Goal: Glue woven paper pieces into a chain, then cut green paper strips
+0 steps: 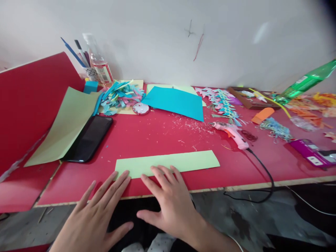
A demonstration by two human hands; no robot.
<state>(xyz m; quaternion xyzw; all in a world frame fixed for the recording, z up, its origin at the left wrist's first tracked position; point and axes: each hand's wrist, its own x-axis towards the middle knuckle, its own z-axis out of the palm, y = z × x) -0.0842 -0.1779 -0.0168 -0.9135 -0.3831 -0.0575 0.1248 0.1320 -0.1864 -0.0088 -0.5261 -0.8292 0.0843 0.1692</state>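
A long pale green strip of paper (pixel 168 162) lies flat near the front edge of the red table. My left hand (pixel 97 213) is open, its fingertips resting at the strip's left end. My right hand (pixel 170 199) is open too, with spread fingers touching the lower middle edge of the strip. Beyond the strip lies a sheet of blue paper (pixel 178 103). A pink glue gun (pixel 232 134) lies to the strip's upper right, its black cord hanging over the table edge.
At left, a black phone (pixel 90 138) lies partly under a tan-green sheet (pixel 65 129). Cut paper strips (pixel 122 94), a bottle (pixel 98 59) and a pen cup (pixel 91 72) stand behind. To the right are a braided paper piece (pixel 223 105), a green bottle (pixel 304 84) and a purple power strip (pixel 311 152).
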